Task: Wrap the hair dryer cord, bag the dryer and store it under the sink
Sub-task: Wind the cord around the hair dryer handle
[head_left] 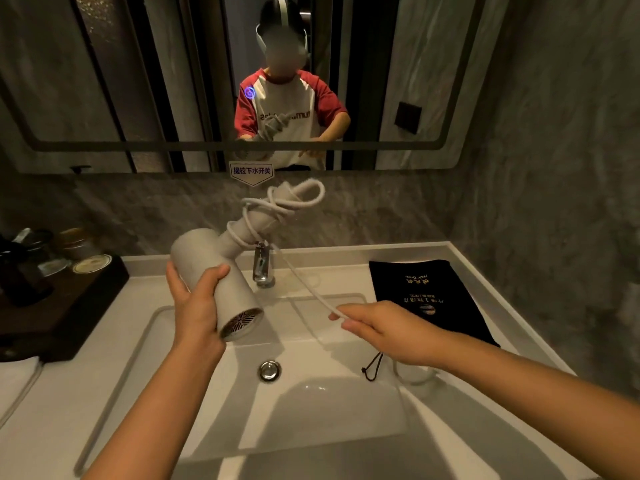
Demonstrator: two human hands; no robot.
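A white hair dryer (221, 271) is held above the sink, barrel pointing down toward me and handle pointing up and away. My left hand (195, 299) grips its barrel. Several loops of white cord (277, 206) are wound around the handle. A loose stretch of the cord (301, 278) runs down to my right hand (377, 325), which pinches it between thumb and fingers; more cord trails below my wrist. A black drawstring bag (429, 296) with gold print lies flat on the counter to the right.
A white sink basin (145, 341) with a chrome drain plug (269, 370) lies under the dryer. A chrome faucet (263, 265) stands behind it. A dark tray (69, 306) with jars and cups sits at the left. A mirror covers the wall above.
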